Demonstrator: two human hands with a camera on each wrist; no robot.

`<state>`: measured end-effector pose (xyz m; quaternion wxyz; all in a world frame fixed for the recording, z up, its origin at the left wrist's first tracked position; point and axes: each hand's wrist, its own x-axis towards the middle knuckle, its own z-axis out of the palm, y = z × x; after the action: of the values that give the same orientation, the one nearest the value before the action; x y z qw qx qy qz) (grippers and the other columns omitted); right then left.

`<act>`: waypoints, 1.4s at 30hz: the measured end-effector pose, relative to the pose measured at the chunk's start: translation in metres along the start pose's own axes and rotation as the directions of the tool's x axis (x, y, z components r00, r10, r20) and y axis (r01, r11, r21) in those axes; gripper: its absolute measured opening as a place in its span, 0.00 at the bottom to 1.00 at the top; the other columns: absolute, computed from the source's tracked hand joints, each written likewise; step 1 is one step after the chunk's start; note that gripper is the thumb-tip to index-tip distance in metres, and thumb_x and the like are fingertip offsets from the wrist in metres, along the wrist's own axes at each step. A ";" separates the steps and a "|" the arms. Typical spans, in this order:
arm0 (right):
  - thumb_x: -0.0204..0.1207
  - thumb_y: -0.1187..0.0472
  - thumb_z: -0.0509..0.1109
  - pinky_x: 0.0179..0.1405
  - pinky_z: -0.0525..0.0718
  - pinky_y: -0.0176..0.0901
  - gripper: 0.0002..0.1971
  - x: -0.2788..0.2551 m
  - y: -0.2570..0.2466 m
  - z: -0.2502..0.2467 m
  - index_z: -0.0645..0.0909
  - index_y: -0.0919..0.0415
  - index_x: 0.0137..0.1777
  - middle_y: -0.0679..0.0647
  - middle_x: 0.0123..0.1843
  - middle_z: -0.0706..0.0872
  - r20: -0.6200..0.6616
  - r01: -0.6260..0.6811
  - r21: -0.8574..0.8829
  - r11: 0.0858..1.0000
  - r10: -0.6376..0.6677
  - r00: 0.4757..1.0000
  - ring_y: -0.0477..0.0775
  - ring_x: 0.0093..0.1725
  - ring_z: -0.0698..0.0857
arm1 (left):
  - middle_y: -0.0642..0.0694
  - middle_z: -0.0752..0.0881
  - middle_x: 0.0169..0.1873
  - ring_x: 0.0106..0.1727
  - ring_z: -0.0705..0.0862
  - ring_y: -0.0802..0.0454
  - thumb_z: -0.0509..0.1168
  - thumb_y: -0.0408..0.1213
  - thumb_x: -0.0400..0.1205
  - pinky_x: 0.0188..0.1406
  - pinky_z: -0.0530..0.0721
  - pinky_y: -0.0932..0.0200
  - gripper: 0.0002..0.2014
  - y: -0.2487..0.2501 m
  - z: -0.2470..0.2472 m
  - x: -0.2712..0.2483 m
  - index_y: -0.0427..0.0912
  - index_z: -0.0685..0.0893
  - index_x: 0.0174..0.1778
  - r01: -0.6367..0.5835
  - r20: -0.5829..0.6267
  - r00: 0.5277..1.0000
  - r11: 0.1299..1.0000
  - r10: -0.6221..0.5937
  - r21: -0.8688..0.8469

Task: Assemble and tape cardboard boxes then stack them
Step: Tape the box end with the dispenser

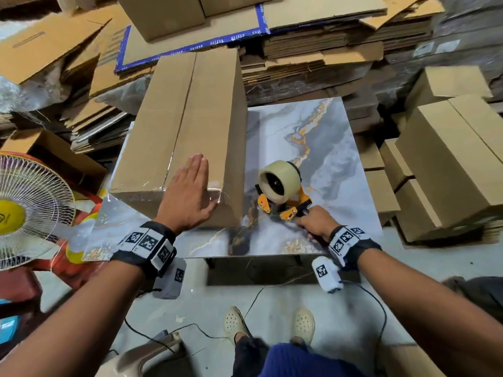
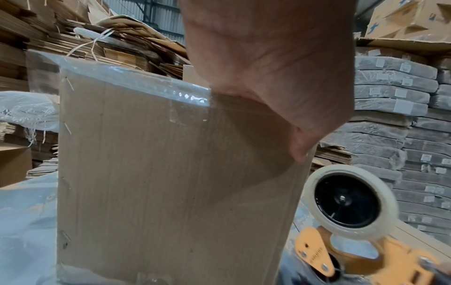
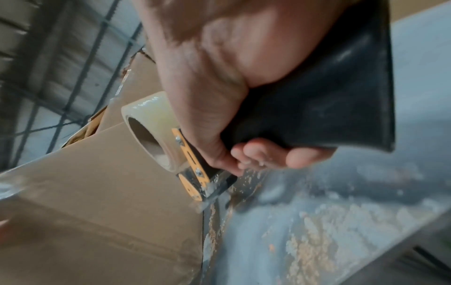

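Note:
A long closed cardboard box [image 1: 187,123] lies on the marble-patterned table [image 1: 321,137], with clear tape across its near top edge [image 2: 156,86]. My left hand [image 1: 187,191] lies flat on that near end, fingers straight, pressing the tape; its thumb [image 2: 300,150] hangs over the box's end face [image 2: 171,183]. To the right of the box, my right hand [image 1: 315,221] grips the black handle [image 3: 329,108] of an orange tape dispenser [image 1: 283,197]. The dispenser carries a clear tape roll [image 3: 149,123] and its front end rests on the table beside the box.
Taped boxes [image 1: 449,164] are stacked at the right of the table. Piles of flat cardboard [image 1: 313,61] fill the back and left. A fan [image 1: 24,210] stands at the left. Cables [image 1: 375,303] and my feet [image 1: 269,322] are on the floor below.

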<state>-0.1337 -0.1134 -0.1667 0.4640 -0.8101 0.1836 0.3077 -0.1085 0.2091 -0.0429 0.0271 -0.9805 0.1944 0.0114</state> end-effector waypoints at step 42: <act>0.81 0.25 0.43 0.87 0.45 0.39 0.41 -0.027 -0.211 0.118 0.48 0.44 0.90 0.41 0.91 0.46 -0.365 0.555 0.654 0.514 -0.428 0.827 0.32 0.86 0.46 | 0.35 0.54 0.88 0.89 0.51 0.39 0.37 0.63 0.87 0.87 0.54 0.37 0.39 -0.064 -0.007 0.046 0.43 0.55 0.89 -0.082 0.004 0.996 0.980 0.084 -0.182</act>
<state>-0.0695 0.0946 -0.0584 0.8014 -0.5913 0.0899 -0.0027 -0.0419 0.2503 -0.0343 -0.0619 -0.9698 0.2331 0.0360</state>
